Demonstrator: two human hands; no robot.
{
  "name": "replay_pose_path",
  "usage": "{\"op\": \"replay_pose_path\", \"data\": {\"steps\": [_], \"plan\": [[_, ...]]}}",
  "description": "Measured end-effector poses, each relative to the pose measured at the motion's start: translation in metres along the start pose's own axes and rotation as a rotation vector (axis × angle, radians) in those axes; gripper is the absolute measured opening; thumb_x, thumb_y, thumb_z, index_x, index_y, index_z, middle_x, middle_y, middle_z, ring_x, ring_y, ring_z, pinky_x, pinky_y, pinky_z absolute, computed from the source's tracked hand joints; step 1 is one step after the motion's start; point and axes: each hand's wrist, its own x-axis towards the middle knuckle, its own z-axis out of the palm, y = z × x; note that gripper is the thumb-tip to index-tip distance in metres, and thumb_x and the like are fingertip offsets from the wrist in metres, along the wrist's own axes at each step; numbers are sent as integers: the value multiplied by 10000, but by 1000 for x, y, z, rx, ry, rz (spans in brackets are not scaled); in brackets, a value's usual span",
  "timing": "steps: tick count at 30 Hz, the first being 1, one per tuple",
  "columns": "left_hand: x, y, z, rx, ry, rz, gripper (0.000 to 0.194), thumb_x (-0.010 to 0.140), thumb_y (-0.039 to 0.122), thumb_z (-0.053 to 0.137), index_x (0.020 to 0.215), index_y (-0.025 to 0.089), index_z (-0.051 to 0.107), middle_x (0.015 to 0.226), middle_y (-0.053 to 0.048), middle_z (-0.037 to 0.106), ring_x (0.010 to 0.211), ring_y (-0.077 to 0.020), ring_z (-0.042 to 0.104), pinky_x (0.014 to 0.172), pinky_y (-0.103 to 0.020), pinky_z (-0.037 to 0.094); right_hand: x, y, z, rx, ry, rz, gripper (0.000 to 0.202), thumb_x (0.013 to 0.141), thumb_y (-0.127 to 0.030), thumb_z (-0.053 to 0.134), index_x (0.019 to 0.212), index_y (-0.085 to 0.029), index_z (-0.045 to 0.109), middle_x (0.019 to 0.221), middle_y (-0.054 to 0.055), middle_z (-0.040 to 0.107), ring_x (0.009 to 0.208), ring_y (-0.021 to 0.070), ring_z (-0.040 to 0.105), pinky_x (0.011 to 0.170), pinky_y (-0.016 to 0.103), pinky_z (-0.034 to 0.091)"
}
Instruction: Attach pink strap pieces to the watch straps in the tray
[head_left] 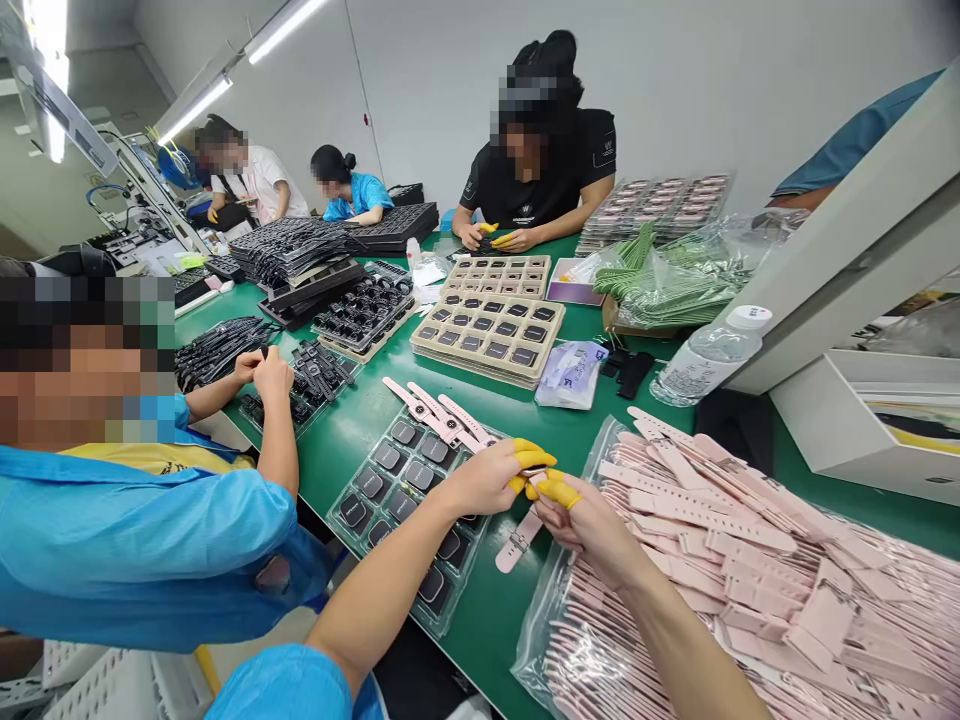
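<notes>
My left hand [487,482], with yellow finger covers, pinches a small watch case [535,471] above the table. My right hand [589,520], also with yellow finger covers, is closed at the same case on a pink watch strap, mostly hidden by the fingers. A pink strap end with a buckle [517,545] shows just below the hands; whether it joins the case I cannot tell. Under my left forearm lies a clear tray [352,540] of dark square watch cases. Several watches with pink straps [431,412] lie across its far edge.
To the right, an open plastic bag [544,620] holds a big heap of pink straps [720,560]. Beyond are beige trays [480,362], a water bottle [709,355] and green straps [675,285]. A co-worker in blue [150,540] handles black straps at my left; others sit across.
</notes>
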Motion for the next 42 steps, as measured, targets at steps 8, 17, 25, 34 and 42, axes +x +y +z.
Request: {"op": "replay_pose_path", "data": {"steps": [8, 17, 25, 34, 42], "plan": [[1, 0, 2, 27, 27, 13, 486, 944, 80, 430, 1393, 150, 601, 1325, -164, 640, 1281, -269, 595, 1101, -435, 531, 0, -6, 2, 115, 34, 69, 398, 689, -527, 772, 747, -207, 542, 470, -89, 405, 375, 20, 190, 387, 172, 102], [2, 2, 7, 72, 27, -33, 522, 945, 86, 425, 1445, 167, 552, 1300, -155, 617, 1238, -274, 593, 1076, -442, 542, 5, -5, 3, 278, 72, 73, 392, 667, -490, 806, 685, -198, 545, 452, -95, 363, 359, 12, 183, 353, 147, 105], [2, 7, 0, 24, -17, -33, 480, 1006, 229, 451, 1470, 121, 514, 1288, -171, 588, 1213, -271, 584, 1095, -428, 522, 6, -5, 2, 298, 116, 47, 344, 723, -440, 738, 644, -199, 507, 457, -92, 358, 350, 12, 181, 342, 146, 115], [2, 12, 0, 247, -51, -21, 414, 934, 261, 531, 1303, 99, 628, 1146, -168, 627, 1108, -283, 605, 1010, -431, 556, 8, 1, -3, 154, 115, 74, 247, 691, -347, 654, 688, -235, 433, 470, -104, 350, 366, 26, 179, 371, 156, 89], [1, 9, -1, 226, -78, -21, 391, 958, 226, 504, 1320, 119, 603, 1152, -150, 639, 1137, -267, 605, 1027, -402, 549, 8, 0, -3, 119, 115, 104, 249, 711, -384, 626, 695, -241, 423, 475, -98, 353, 373, 30, 168, 381, 172, 74]]}}
